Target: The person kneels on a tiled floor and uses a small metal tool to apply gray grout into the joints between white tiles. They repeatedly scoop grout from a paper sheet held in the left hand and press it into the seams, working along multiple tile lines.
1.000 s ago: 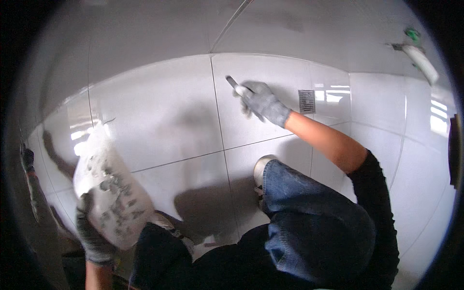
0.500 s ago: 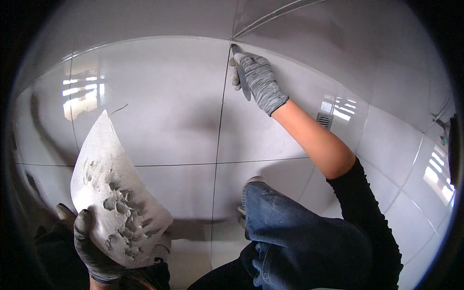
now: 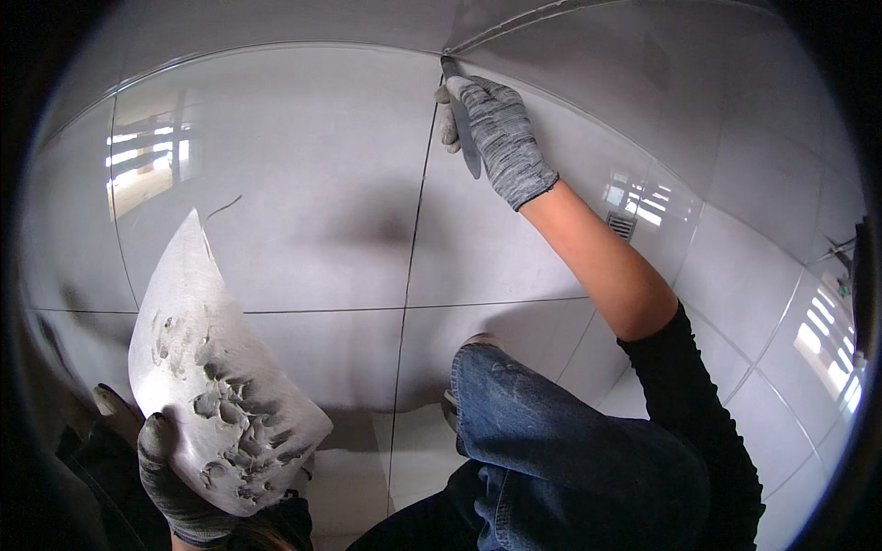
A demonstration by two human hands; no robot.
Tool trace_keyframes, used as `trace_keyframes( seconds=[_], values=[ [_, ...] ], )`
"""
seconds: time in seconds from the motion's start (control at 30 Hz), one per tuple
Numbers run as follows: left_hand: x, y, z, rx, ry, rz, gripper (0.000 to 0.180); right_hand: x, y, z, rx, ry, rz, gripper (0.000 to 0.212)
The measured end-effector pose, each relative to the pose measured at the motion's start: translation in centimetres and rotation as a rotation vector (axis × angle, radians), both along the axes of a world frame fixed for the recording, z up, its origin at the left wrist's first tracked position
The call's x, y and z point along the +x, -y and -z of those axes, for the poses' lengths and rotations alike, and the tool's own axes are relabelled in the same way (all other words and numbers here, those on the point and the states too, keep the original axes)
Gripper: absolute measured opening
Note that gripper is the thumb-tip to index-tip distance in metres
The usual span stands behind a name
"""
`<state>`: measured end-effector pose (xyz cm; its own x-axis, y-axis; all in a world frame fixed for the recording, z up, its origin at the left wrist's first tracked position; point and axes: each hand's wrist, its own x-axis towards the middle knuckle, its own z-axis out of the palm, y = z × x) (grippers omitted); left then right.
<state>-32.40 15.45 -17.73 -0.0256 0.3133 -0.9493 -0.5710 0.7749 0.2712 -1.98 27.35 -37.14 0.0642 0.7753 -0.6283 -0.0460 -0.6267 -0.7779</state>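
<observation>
My right hand (image 3: pixel 501 138), in a mottled grey knit glove, is closed round a slim, flat grey tool (image 3: pixel 470 147) with a rounded lower end. The tool's dark tip meets the corner where the walls join the tiled floor, at the far end of a dark tile joint. At the lower left my gloved left hand (image 3: pixel 179 482) grips a curved white sheet (image 3: pixel 188 294), its thumb on top and its other fingers mostly hidden beneath. Thick dabs of grey paste (image 3: pixel 241 413) cover the sheet's middle and lower part.
Large glossy pale tiles (image 3: pixel 294 174) make up the floor, with dark joints crossing. A floor drain (image 3: pixel 621 225) sits right of my right forearm. My jean-covered knee (image 3: pixel 570 441) fills the lower middle. A thin thread-like strand (image 3: pixel 225 207) shows beside the sheet's tip.
My right hand and the tool have shifted slightly upward in the picture with the corner, the tip staying there. The view has moved a little. The left hand still holds the sheet.
</observation>
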Motion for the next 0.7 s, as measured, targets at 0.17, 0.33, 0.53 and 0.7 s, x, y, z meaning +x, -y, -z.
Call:
trace_keyframes(
  seconds=[0.17,0.33,0.53,0.7],
  values=[
    [0.1,0.0,0.0,-0.019,0.008,0.026,0.069,0.0,0.3,-0.2,-0.021,0.005,-0.013,0.029],
    [0.2,0.3,-0.1,-0.026,-0.007,0.012,0.066,0.2,0.4,0.5,0.001,0.012,0.024,0.03],
    [-0.3,1.1,0.6,-0.044,0.023,-0.066,0.09,0.8,0.7,0.2,0.037,0.037,0.043,0.031],
    [-0.2,1.3,0.6,-0.035,0.008,0.021,0.091,1.4,1.0,0.6,0.071,-0.006,0.067,0.024]
  ],
)
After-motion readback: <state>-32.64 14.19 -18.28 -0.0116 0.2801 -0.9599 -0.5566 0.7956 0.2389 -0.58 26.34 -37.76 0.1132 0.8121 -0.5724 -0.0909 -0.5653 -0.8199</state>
